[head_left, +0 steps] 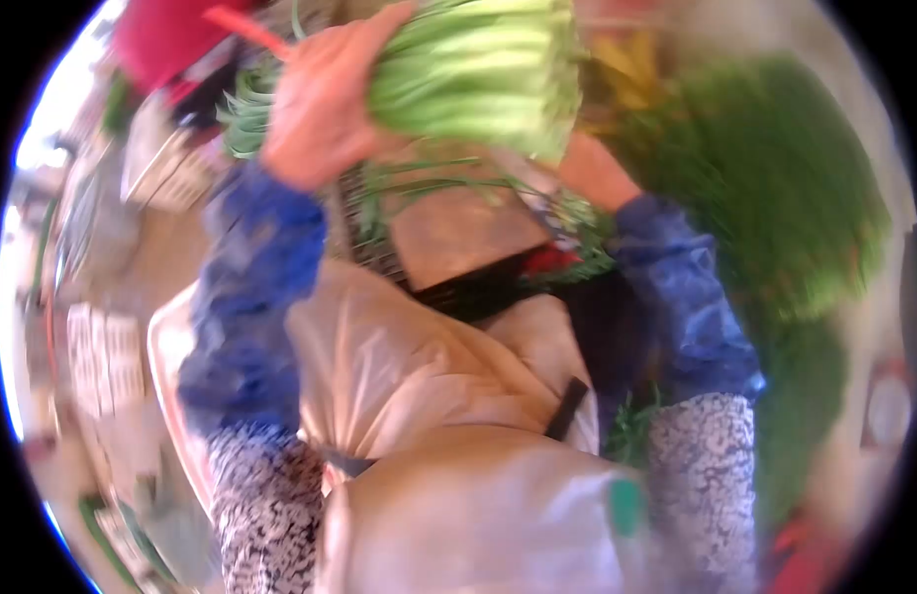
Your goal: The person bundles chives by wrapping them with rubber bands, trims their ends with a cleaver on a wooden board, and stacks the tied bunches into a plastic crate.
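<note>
A thick bunch of green stalks (468,74), which look like garlic chives, is held up at the top of the view. Its pale ends face right, and thin leaves show beyond the other end. My left hand (325,104) is closed round the left part of the bunch. An orange-red strip (248,32) sticks out beside that hand. Under the pale ends is my right hand (597,170), gripping from below, its fingers mostly hidden by the stalks. Beneath the bunch lies a brown board or block (468,233) with a few loose stalks (438,183) at its far edge.
A large heap of long green leaves (775,188) fills the right side. White crates (104,361) stand on the floor at left, with another pale basket (171,173) farther off. Something red (552,259) lies beside the board. A light apron (468,495) covers my lap.
</note>
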The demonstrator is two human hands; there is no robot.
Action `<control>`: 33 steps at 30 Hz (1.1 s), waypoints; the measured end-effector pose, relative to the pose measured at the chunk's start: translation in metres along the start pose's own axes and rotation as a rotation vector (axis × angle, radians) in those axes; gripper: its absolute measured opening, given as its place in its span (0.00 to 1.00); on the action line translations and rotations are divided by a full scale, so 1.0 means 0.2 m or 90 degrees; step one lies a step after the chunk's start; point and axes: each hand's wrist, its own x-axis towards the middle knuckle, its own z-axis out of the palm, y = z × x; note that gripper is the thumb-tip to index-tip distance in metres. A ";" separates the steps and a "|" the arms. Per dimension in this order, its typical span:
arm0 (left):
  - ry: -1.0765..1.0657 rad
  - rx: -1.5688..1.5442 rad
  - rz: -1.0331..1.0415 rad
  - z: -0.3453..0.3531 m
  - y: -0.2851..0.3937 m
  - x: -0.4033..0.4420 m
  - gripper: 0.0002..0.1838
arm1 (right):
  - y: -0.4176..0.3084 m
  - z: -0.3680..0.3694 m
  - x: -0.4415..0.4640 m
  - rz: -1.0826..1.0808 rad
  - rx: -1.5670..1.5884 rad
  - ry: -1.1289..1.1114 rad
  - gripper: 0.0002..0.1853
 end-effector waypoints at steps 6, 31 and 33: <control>-0.097 0.170 -0.288 0.44 -0.51 -0.49 0.39 | 0.50 0.59 0.52 -0.260 -0.385 0.065 0.42; -0.311 -0.011 -0.396 1.20 -0.08 -0.57 0.65 | 0.62 0.15 0.07 0.218 0.495 0.322 0.11; -0.380 -0.096 -0.459 1.23 -0.14 -0.52 0.60 | 0.47 0.17 -0.03 0.213 0.446 0.321 0.11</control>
